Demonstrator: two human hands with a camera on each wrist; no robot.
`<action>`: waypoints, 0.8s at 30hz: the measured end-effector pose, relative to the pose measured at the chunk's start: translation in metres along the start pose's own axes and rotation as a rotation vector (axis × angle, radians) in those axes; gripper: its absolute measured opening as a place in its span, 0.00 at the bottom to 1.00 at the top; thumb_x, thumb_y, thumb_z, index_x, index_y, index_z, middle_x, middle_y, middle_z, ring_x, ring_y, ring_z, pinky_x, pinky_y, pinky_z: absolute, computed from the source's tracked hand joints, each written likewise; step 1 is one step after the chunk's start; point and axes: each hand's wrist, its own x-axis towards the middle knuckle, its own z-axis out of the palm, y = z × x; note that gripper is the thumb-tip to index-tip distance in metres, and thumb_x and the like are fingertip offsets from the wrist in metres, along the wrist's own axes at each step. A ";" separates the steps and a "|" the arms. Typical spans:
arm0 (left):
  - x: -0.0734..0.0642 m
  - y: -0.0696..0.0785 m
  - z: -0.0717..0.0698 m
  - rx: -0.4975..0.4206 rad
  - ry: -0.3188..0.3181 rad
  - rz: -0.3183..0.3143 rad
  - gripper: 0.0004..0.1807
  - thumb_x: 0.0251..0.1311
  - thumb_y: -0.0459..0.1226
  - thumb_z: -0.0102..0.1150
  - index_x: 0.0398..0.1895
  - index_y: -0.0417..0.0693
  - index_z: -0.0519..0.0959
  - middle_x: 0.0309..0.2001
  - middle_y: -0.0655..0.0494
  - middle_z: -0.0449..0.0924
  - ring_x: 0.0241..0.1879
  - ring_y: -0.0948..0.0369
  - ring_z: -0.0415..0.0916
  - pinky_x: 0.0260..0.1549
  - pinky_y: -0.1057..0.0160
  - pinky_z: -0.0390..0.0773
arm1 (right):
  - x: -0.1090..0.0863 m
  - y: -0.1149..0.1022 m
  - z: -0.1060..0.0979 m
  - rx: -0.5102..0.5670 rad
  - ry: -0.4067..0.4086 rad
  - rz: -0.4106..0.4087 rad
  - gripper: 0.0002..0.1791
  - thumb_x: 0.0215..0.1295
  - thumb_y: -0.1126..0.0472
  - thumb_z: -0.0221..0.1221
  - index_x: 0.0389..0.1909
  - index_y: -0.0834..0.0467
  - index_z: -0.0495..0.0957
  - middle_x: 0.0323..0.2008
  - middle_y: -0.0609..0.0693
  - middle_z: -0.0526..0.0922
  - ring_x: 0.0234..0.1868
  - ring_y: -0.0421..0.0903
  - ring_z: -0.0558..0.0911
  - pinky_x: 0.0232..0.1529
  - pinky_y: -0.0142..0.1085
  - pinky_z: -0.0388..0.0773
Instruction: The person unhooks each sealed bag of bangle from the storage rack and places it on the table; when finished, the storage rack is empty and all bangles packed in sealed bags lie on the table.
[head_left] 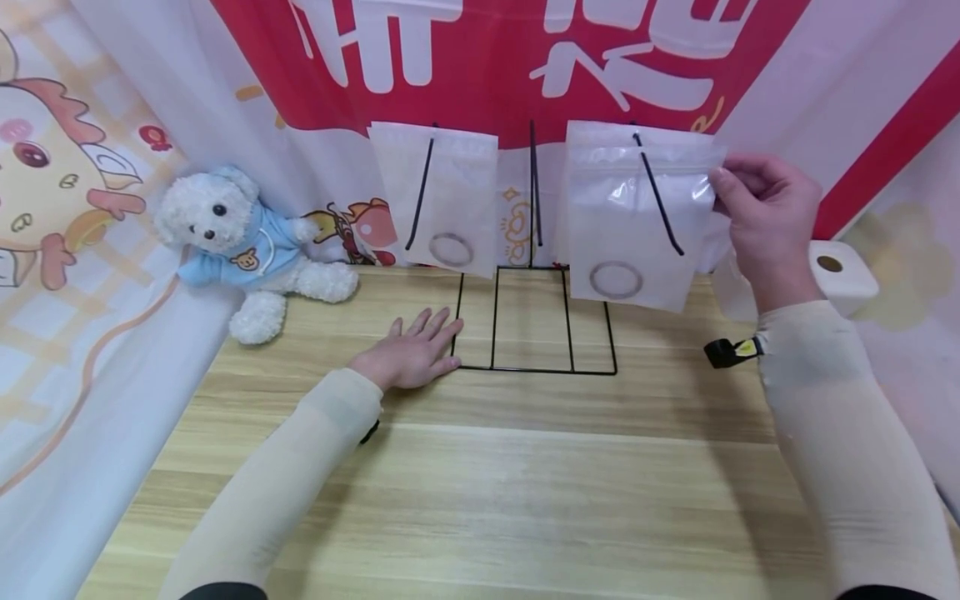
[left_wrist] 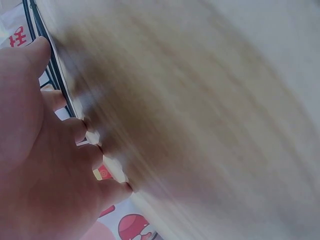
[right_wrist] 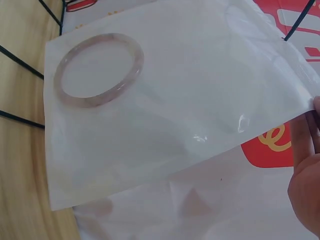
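My right hand (head_left: 772,212) pinches the upper right edge of a translucent zip bag (head_left: 618,212). The bag is on the right hook (head_left: 662,200) of a black wire rack (head_left: 536,371), and a pale bangle (right_wrist: 135,72) shows in its lower part. Other white bags hang behind it. A second bag (head_left: 461,183), also with a ring-shaped bangle inside, is on the left hook (head_left: 421,192). My left hand (head_left: 411,350) lies with fingers spread on the wooden table (head_left: 525,500), fingertips right at the left side of the rack's base.
A white plush bear (head_left: 258,246) in a blue hoodie sits against the cloth at the back left. Beyond my right wrist stands a white box (head_left: 851,279) with a round hole. Printed cloth (head_left: 525,67) hangs close behind the rack, whose middle hook (head_left: 535,187) stands between the bags.
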 end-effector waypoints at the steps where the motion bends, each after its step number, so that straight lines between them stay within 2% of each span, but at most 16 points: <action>1: 0.000 0.000 0.000 0.001 0.000 0.000 0.42 0.85 0.62 0.35 0.91 0.61 0.39 0.91 0.50 0.29 0.89 0.42 0.30 0.81 0.24 0.37 | 0.000 0.000 -0.001 0.006 0.000 0.010 0.31 0.54 0.50 0.81 0.59 0.55 0.89 0.48 0.48 0.93 0.50 0.42 0.92 0.48 0.24 0.86; 8: 0.001 0.000 0.000 0.001 0.002 0.002 0.41 0.85 0.62 0.36 0.91 0.60 0.39 0.91 0.50 0.29 0.89 0.42 0.30 0.81 0.24 0.38 | 0.001 0.000 -0.004 0.077 0.006 0.082 0.33 0.50 0.52 0.83 0.58 0.58 0.88 0.42 0.48 0.91 0.45 0.42 0.92 0.48 0.29 0.87; 16: -0.001 0.001 0.001 -0.011 0.003 0.000 0.41 0.85 0.61 0.35 0.91 0.60 0.40 0.91 0.48 0.31 0.89 0.40 0.31 0.81 0.24 0.38 | -0.007 -0.001 -0.008 0.066 0.018 0.131 0.33 0.51 0.51 0.82 0.59 0.57 0.87 0.42 0.48 0.90 0.45 0.42 0.92 0.48 0.29 0.87; 24: -0.001 0.002 0.001 -0.010 0.010 0.001 0.40 0.86 0.60 0.34 0.91 0.60 0.40 0.91 0.48 0.31 0.89 0.40 0.32 0.81 0.23 0.37 | -0.017 0.001 -0.017 0.106 -0.001 0.139 0.35 0.50 0.51 0.83 0.61 0.57 0.87 0.45 0.49 0.90 0.47 0.44 0.92 0.49 0.30 0.87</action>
